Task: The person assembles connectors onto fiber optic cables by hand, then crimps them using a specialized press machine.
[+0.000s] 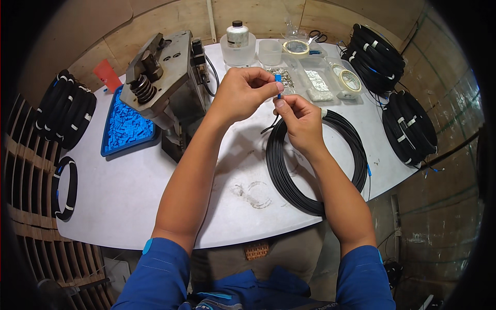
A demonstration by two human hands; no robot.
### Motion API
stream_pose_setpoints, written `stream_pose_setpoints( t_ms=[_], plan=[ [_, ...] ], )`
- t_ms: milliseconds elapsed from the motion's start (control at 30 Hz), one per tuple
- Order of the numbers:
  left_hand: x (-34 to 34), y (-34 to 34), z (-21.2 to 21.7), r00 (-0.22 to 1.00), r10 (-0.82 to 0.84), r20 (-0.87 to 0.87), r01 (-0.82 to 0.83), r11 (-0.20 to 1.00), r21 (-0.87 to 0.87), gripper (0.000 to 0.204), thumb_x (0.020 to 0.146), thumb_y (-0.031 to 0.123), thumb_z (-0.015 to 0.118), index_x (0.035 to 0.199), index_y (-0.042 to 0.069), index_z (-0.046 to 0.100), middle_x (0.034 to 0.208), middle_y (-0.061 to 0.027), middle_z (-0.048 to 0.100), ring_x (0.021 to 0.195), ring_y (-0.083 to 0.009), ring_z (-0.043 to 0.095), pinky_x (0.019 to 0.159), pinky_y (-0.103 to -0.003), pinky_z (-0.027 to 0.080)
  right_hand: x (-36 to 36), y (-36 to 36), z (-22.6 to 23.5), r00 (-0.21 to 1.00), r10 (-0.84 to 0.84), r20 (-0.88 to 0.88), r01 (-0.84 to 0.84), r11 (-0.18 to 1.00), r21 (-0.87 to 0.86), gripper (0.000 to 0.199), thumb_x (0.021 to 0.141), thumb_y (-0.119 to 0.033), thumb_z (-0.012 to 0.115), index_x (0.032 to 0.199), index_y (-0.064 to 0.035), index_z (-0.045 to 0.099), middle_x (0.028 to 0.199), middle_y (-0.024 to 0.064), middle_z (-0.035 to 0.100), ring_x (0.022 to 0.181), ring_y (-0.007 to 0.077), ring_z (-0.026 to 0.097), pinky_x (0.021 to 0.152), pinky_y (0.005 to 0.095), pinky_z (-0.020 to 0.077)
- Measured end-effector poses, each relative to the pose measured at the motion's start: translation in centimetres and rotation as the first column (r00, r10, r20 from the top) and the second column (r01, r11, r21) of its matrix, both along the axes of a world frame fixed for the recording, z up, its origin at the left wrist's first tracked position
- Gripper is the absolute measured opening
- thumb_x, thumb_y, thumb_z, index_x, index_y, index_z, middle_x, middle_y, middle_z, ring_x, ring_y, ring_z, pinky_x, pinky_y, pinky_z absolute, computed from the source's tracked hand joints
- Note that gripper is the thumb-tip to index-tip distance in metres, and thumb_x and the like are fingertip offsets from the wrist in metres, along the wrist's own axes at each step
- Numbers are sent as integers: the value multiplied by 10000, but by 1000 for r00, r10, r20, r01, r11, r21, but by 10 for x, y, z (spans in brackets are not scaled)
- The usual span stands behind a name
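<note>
Between the thumb and fingers of my left hand [245,94] is a small blue plastic connector [278,78], held upright above the table. Just below it, my right hand [301,123] pinches the thin cable at the connector's lower end; the exact join is hidden by my fingertips. A large coil of black cable [359,155] lies on the table under my right hand and forearm. Another blue piece [369,170] shows on the coil's right side. Loose black cable ends stick out on the coil's left, below my hands.
A metal press [170,67] stands left of my hands, beside a blue tray [129,149] of small blue parts. Behind are a bottle [237,35], clear bins [315,85], tape rolls [350,81] and scissors [319,36]. Bundled black coils [408,126] sit at both sides of the white table [119,206].
</note>
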State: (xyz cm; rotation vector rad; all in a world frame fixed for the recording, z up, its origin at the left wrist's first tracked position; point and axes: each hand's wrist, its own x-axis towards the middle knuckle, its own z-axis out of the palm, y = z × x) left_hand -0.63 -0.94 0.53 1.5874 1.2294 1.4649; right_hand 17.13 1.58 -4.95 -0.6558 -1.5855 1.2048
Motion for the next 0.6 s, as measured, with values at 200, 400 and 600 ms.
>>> stream_pose_setpoints(
  t_ms=[200, 400, 600],
  plan=[
    [-6, -2, 5, 999, 18, 50, -18, 1000, -10, 213, 870, 162, 820, 938, -34, 770, 817, -55, 750, 741, -83, 653, 688, -258, 530, 1, 3, -1, 968, 249, 11, -246, 962, -119, 175, 1022, -147, 682, 1105, 7, 690, 1006, 45, 721, 938, 109, 659, 881, 270, 517],
    [-6, 0, 4, 998, -7, 55, 9, 999, -46, 223, 871, 172, 822, 939, -33, 766, 826, -56, 746, 756, -88, 650, 702, -259, 524, 1, 1, 0, 969, 245, -36, -248, 959, -138, 131, 1016, -141, 683, 982, -14, 682, 934, 24, 722, 852, 63, 625, 793, 228, 497],
    [-6, -2, 7, 999, 18, 41, -16, 998, -61, 227, 881, 184, 814, 935, -29, 762, 823, -49, 740, 749, -84, 636, 695, -260, 515, 1, 0, 2, 977, 215, -10, -215, 969, -119, 131, 1019, -145, 681, 976, -22, 685, 904, 7, 715, 821, 49, 610, 764, 223, 487]
  ],
)
